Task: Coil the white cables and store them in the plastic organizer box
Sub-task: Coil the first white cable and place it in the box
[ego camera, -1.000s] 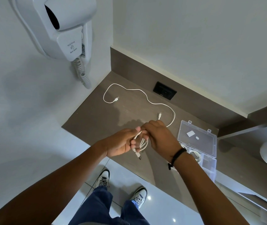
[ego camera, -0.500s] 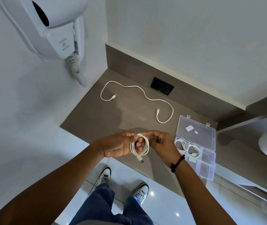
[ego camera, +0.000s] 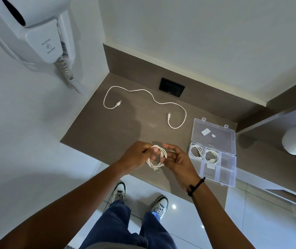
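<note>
Coiled cable (ego camera: 158, 157) now lower, below "Hair Dryer" label (ego camera: 51, 51).

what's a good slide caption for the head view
Both hands coil a white cable beside an open organizer box.

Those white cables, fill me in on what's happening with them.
A person is standing at a brown counter, holding a coiled white cable between the left hand and right hand. Two coiled cables already sit in the open organizer box. One loose cable lies uncoiled on the counter.
</note>
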`<state>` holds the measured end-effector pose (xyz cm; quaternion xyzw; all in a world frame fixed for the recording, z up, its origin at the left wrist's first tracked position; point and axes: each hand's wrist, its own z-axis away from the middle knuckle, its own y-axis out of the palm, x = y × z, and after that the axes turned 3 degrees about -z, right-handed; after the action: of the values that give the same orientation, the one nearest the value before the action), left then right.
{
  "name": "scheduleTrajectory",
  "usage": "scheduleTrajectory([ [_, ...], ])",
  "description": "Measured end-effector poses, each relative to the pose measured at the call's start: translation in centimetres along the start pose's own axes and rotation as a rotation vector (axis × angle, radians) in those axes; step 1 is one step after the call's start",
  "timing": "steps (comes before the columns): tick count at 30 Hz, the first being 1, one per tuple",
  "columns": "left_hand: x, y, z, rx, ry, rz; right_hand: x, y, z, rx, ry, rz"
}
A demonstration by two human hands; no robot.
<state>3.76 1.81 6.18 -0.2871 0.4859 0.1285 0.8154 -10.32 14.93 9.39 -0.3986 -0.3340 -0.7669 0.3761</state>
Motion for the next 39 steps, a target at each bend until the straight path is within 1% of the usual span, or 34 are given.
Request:
scheduleTrajectory([
  [3,-0.1,1.6,-0.1,-0.123,-0.052,0.148,-0.3,-1.1,0.4,-0.068,0.032,-0.204],
  [7,-0.8,4.3,0.0,-0.275,0.059,0.045,-1.4,-2.6,1.3,-0.071,0.093,-0.327],
  [9,-1.4,6.1,-0.1,-0.356,0.067,-0.025,-2.0,-3.4,2.2,-0.059,0.067,-0.335],
  [11,-2.0,8.0,-0.2,-0.413,0.048,-0.059,-2.7,-4.1,3.2,-0.063,-0.032,-0.24],
  [12,-2.3,8.9,-0.2,-0.422,0.029,-0.028,-3.3,-4.2,3.6,-0.096,-0.085,-0.149],
  [14,-2.7,11.0,-0.6,-0.384,-0.008,0.04,-4.4,-4.8,4.3,-0.216,-0.173,0.004],
  [16,-2.9,13.0,-1.2,-0.328,-0.019,0.067,-5.3,-6.2,4.8,-0.373,-0.227,0.114],
  [18,-2.8,14.2,-2.1,-0.284,0.009,0.026,-5.6,-8.3,4.8,-0.509,-0.221,0.181],
  [19,-2.7,14.6,-2.6,-0.261,0.026,0.002,-5.7,-9.5,4.7,-0.544,-0.217,0.218],
  [24,-2.1,15.8,-6.0,-0.149,0.026,-0.097,-6.2,-14.3,2.7,-0.618,-0.149,0.441],
  [27,-1.4,16.4,-7.3,-0.121,0.043,-0.19,-7.2,-15.6,1.3,-0.625,-0.12,0.566],
  [32,-0.4,17.3,-7.8,-0.122,0.101,-0.241,-9.4,-16.7,0.4,-0.599,-0.096,0.749],
  [37,0.1,18.4,-7.8,-0.156,0.164,-0.314,-10.2,-17.3,-0.2,-0.459,-0.102,0.976],
  [39,0.1,18.7,-8.0,-0.163,0.176,-0.344,-10.2,-17.4,-0.4,-0.425,-0.102,1.029],
])
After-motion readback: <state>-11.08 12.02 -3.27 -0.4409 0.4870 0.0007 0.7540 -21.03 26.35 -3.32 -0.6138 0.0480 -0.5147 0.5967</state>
